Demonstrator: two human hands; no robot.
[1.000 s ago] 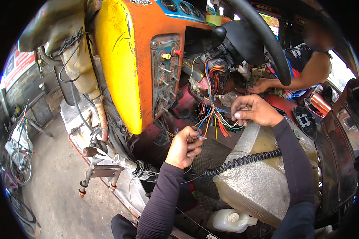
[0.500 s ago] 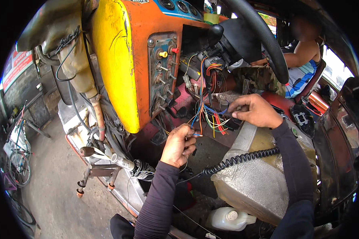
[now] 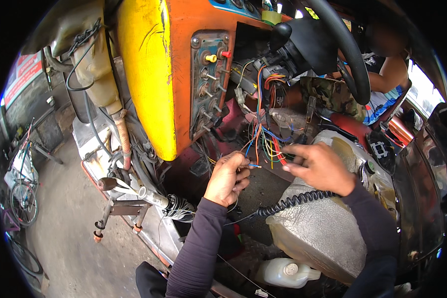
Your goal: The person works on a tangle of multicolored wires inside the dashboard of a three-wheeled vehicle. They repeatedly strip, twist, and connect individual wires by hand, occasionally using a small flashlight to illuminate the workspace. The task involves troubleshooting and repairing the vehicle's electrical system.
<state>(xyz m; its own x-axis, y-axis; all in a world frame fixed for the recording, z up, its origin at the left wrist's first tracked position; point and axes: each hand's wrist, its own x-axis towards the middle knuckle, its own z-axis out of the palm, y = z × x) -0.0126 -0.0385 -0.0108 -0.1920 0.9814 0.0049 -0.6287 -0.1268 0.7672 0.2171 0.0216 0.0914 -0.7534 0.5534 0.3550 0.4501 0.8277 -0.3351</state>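
My left hand (image 3: 228, 180) pinches a blue wire (image 3: 254, 166) and an orange one together, their tips poking out past the fingers. My right hand (image 3: 319, 166) is just to the right, fingers apart, near the loose ends of red, yellow and green wires (image 3: 277, 151). Whether it touches any of them I cannot tell. All these wires fan out of a harness (image 3: 260, 99) that hangs from beneath the steering column (image 3: 288, 57). Part of the left hand's grip is hidden behind its own fingers.
An orange dashboard side (image 3: 184, 74) with a toggle switch panel (image 3: 208, 84) rises at the left, beside a yellow panel (image 3: 146, 74). The steering wheel (image 3: 355, 54) is above. A coiled black cable (image 3: 298, 202) crosses a silver engine cover (image 3: 318, 233). Another person (image 3: 390, 79) sits at right.
My right hand has moved down and left, closer to my left hand, and its fingers have spread. The left hand keeps hold of the blue and orange wires. The view has shifted slightly.
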